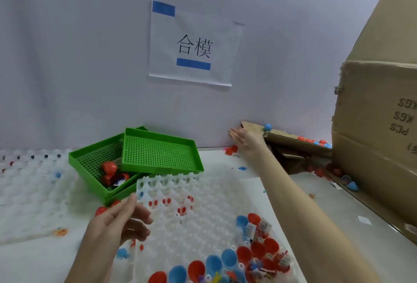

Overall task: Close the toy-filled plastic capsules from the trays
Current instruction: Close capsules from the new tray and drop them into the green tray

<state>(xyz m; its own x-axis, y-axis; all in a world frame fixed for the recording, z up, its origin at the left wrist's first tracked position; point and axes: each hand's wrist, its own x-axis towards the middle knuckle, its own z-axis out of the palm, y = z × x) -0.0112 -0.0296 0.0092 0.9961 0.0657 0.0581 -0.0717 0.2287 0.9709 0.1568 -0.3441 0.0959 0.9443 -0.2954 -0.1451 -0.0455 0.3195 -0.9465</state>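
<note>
A translucent white capsule tray [203, 215] lies in front of me. Open red and blue capsule halves [243, 253], some with small toys in them, fill its near right corner. My left hand [121, 221] hovers at the tray's left edge, fingers relaxed and holding nothing. My right hand [244, 139] is stretched far forward to the back wall, fingers straight and empty. A blue capsule [268, 127] is just past it, above the flap of a low cardboard box [293, 138].
Two green perforated trays [158, 154] are stacked askew at the back, with red capsules [109, 167] in the lower one. More white trays [27, 192] lie at left. A tall cardboard carton [379, 125] stands at right. A paper sign [194, 43] hangs on the wall.
</note>
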